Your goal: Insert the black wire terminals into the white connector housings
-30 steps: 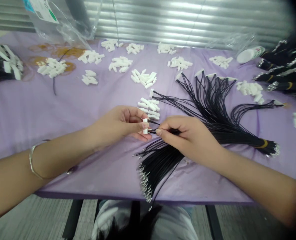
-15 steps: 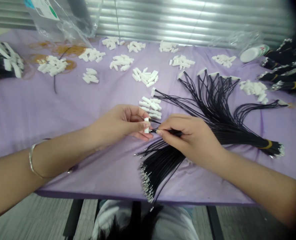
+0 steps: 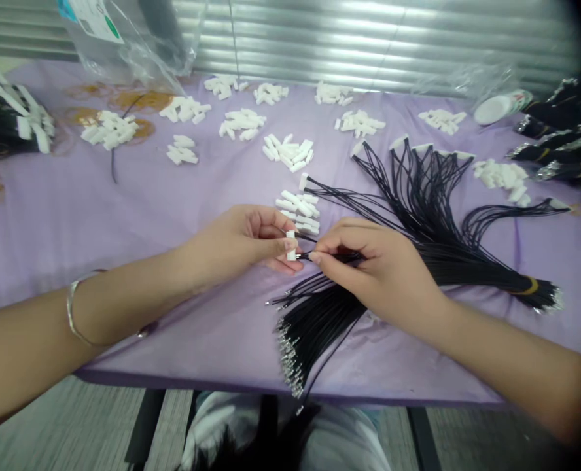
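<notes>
Between the thumb and fingers of my left hand (image 3: 261,241) is a small white connector housing (image 3: 291,246), held upright. Black wires run from its right side toward my right hand (image 3: 369,258). The right thumb and forefinger pinch a black wire (image 3: 306,256) close to the housing, its metal tip at the housing's edge. Whether that tip sits inside a slot is too small to tell. Below my right hand lies a loose bundle of black wires (image 3: 320,333) with bare metal terminals fanned toward the table's front edge.
Several piles of white housings (image 3: 288,152) dot the purple cloth (image 3: 173,209). At right lies a banded wire bundle (image 3: 487,271), some wires ending in white housings. A plastic bag (image 3: 138,46) stands at the back left, and more dark wire bundles (image 3: 560,137) lie far right.
The whole view has shifted slightly to the right. Both hands keep the same grip, with the wire tip still at the housing.
</notes>
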`<state>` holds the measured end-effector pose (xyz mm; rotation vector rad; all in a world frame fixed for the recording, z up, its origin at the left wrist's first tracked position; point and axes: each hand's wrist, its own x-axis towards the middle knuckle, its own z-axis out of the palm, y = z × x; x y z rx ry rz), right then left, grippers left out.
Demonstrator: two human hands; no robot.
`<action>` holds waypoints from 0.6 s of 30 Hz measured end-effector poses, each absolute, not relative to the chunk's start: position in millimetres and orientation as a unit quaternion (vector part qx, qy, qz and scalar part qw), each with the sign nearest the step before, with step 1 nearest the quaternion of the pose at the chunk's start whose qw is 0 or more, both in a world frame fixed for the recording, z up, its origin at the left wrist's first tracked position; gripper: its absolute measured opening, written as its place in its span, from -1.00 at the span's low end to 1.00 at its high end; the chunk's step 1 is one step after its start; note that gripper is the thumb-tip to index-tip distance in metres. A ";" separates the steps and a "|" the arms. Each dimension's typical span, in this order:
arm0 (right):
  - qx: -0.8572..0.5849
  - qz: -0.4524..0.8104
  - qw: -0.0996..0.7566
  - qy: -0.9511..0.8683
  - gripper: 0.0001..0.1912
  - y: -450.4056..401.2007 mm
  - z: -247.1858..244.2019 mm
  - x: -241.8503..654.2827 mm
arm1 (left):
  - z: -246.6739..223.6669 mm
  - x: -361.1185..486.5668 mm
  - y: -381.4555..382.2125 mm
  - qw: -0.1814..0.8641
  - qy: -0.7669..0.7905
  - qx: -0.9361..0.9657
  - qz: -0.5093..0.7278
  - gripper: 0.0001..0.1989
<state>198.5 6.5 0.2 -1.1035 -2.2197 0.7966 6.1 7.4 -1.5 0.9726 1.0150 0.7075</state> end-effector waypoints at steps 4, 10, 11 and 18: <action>-0.420 0.319 0.251 -0.812 -0.87 6.9 2.5 197.0 | 0.4 7.8 7.4 0.707 0.458 0.441 0.311 -0.91; -0.434 0.327 0.254 -0.800 -0.88 6.3 0.8 194.2 | -1.0 8.8 7.6 0.708 0.464 0.430 0.315 -0.91; -0.433 0.327 0.257 -0.799 -0.88 6.1 0.3 193.9 | -1.7 8.7 7.6 0.709 0.464 0.428 0.315 -0.91; -0.397 0.295 0.294 -0.818 -0.89 6.1 -2.2 192.2 | -1.5 9.5 6.8 0.706 0.467 0.425 0.321 -0.91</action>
